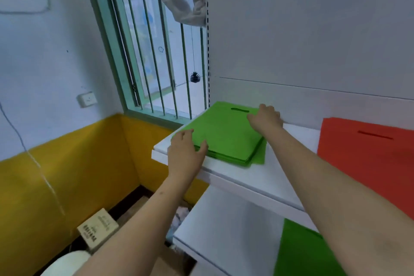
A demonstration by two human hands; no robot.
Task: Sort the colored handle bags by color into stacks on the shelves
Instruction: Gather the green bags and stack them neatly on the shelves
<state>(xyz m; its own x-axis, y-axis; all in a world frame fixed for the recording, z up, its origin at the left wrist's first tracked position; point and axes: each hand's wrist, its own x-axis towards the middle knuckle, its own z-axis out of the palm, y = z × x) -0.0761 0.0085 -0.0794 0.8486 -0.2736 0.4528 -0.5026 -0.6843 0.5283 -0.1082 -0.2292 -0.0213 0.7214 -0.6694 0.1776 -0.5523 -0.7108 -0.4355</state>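
A stack of green handle bags lies flat on the left end of the upper white shelf. My left hand rests on the stack's near left corner, fingers spread and thumb on the top bag. My right hand presses on the stack's far right corner beside the handle slot. An orange-red handle bag lies to the right on the same shelf. Another green bag lies on the lower shelf, partly under my right forearm.
The shelf's white back panel stands behind the bags. A barred window is to the left. Below on the floor sit a small cardboard box and a white round object by the yellow wall.
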